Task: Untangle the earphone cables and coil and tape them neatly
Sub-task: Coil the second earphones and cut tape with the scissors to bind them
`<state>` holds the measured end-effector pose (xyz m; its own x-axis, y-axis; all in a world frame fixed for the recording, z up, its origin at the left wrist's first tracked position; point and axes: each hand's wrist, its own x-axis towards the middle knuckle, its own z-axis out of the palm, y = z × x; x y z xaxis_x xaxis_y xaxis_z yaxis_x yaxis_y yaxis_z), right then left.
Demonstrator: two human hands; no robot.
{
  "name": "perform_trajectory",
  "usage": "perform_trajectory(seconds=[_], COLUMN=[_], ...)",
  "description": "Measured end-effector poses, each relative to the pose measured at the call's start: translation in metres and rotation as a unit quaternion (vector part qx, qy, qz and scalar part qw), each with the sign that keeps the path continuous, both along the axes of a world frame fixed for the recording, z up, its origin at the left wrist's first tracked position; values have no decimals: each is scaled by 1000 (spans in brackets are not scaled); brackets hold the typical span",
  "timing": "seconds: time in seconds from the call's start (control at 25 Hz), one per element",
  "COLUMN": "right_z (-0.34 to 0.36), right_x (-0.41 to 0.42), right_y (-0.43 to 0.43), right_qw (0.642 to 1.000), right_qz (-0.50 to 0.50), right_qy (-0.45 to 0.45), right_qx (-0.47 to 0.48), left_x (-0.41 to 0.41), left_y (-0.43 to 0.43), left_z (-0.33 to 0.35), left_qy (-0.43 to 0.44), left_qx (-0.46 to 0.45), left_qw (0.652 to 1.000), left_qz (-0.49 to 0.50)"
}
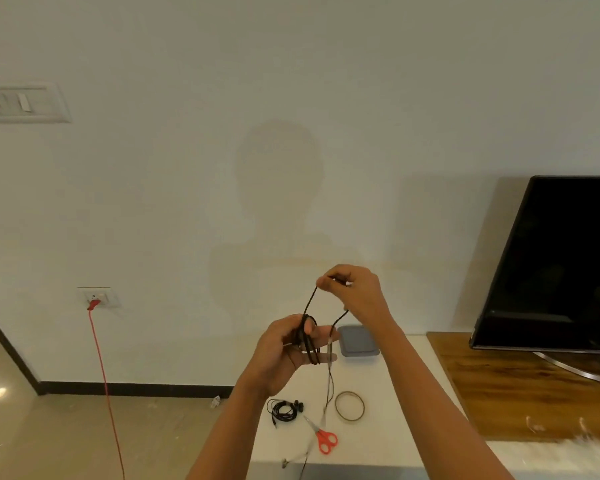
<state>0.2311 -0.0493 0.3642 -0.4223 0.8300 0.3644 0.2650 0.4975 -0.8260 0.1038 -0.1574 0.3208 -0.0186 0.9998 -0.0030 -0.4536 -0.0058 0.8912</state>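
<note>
Below frame edge: both forearms cut off; cable tail and a pale earbud (285, 463) near table's front edge, blurred, hard to make out. TV (555, 265) cropped at right. Switch plate (21, 102) at upper left cropped, blurred. Cable's inline piece beside left fingers smeared by motion; can't tell what it is.

Surface/room:
- White table (388, 382), w/ wood top (520, 386) adjoining at right, TV stand on it.
- Plain pale wall; person's shadow on it.
- Wall socket (97, 297) low left, red cord (106, 386) hanging to floor.
- Tan floor, dark skirting.
- Grey lidded box (358, 345) at table's back, near wall.
- Tape ring (349, 406) flat on table, mid.
- Red-handled scissors (321, 436), closed, front of tape.
- 2nd earphone, coiled (284, 409), black, on table just left of scissors tip.

Hands, both raised over table, apart:
- Left hand (284, 351): fingers partly spread, black cable (307, 337) wound in loops around them, thumb pressing loops.
- Right hand (355, 289): higher, thumb and forefinger pinched on same cable; one strand runs taut down to left-hand loops, another drops from under palm, past left fingers, to table by tape ring.
</note>
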Motion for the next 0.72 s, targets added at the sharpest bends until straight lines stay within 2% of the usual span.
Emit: perform_trajectory(seconds=[0.08, 0.16, 0.24, 0.32, 0.4, 0.48, 0.52, 0.64, 0.72], right_z=[-40, -80, -105, -116, -103, -65, -45, -7, -16], right_x=[-2, -3, 1, 9, 18, 23, 23, 15, 9], right_y=[-2, -24, -58, -88, -105, -101, -92, -45, -13], right_qw=[995, 981, 974, 980, 985, 982, 982, 990, 998], right_qz=[10, 44, 69, 81, 73, 52, 43, 8, 2], right_qy=[6, 15, -4, -64, -144, -178, -168, -111, -63], right_qx=[-99, -187, -214, -170, -64, 37, 72, 91, 9], left_x=[-1, -4, -9, -16, -25, -27, -26, -14, -8], left_y=[-2, -1, 3, 8, 12, 12, 10, 3, 2], left_z=[7, 11, 13, 11, 3, -6, -10, -16, -14], left_qy=[-52, -60, -54, 16, 163, 281, 289, 173, 78], left_qx=[3, 16, 22, 30, 33, 24, 19, -10, -4], left_qw=[999, 998, 998, 997, 982, 958, 957, 984, 996], left_qz=[13, 17, 34, 71, 93, 47, 9, -35, -33])
